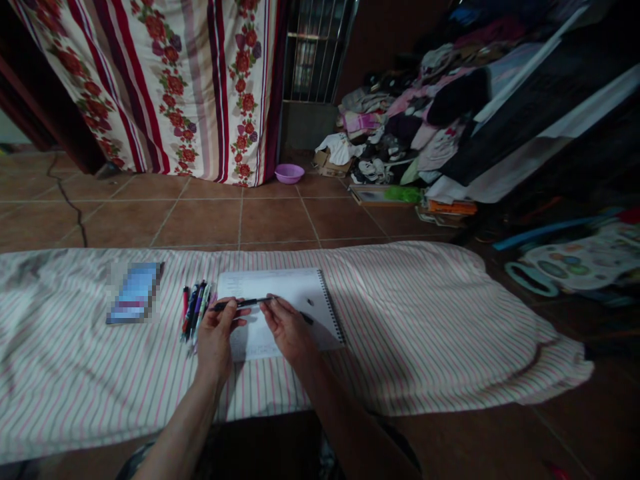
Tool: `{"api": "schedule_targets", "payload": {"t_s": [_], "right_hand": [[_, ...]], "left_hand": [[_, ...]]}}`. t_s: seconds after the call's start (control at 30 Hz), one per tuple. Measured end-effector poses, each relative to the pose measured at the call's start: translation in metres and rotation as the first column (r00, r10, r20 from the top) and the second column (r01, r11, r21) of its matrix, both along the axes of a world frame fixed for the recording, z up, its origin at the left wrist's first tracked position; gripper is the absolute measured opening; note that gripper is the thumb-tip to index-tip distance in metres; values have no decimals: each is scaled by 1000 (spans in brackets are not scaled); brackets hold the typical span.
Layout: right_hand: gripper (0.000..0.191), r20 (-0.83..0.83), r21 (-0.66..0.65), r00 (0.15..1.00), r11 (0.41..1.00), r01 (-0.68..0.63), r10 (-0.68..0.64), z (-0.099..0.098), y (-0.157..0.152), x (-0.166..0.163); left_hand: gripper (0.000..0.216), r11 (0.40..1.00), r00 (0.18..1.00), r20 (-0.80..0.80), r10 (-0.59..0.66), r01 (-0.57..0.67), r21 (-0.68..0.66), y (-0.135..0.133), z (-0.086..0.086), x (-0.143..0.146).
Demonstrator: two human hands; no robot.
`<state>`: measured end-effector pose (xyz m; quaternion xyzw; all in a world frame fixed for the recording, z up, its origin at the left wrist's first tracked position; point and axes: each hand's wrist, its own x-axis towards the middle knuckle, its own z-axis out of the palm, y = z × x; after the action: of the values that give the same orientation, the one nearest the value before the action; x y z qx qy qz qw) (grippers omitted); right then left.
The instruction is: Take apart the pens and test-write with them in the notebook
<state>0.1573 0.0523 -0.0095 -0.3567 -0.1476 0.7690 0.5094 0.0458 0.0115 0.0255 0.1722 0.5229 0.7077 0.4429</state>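
Observation:
A dark pen [241, 304] lies level between my two hands, just above an open spiral notebook [295, 293]. My left hand [216, 337] pinches its left end, and my right hand [286, 327] pinches its right end. Both hands are closed on it over the white page. A small dark object, perhaps a cap [307, 319], rests on the page beside my right hand. Several pens [196, 312] lie bunched on the striped cloth [430, 320] directly left of the notebook.
A phone [135, 292] lies on the cloth farther left. Beyond the cloth is brown tiled floor [210, 220], a floral curtain [190, 80] and a purple bowl [289, 173]. Piled clothes and clutter [410, 133] fill the back right; a toy [575, 263] sits at right.

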Motion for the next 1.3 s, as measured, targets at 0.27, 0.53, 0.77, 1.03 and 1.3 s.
{"api": "schedule_targets", "payload": {"t_s": [0.27, 0.53, 0.77, 1.03, 1.3], "right_hand": [[22, 43, -10, 999, 1000, 24, -24, 1, 0, 0], [22, 48, -8, 997, 998, 56, -55, 2, 0, 0], [23, 39, -16, 997, 998, 65, -64, 3, 1, -1], [32, 113, 48, 992, 997, 58, -63, 4, 0, -1], [30, 124, 32, 991, 998, 47, -50, 4, 1, 0]], "left_hand": [[20, 998, 996, 70, 52, -51, -23, 2, 0, 0], [4, 995, 985, 155, 80, -71, -68, 5, -2, 0], [6, 994, 973, 216, 81, -62, -91, 5, -3, -2], [9, 990, 960, 264, 97, -65, -128, 5, -5, -3], [10, 988, 961, 260, 94, -59, -140, 4, -6, -3]]}}
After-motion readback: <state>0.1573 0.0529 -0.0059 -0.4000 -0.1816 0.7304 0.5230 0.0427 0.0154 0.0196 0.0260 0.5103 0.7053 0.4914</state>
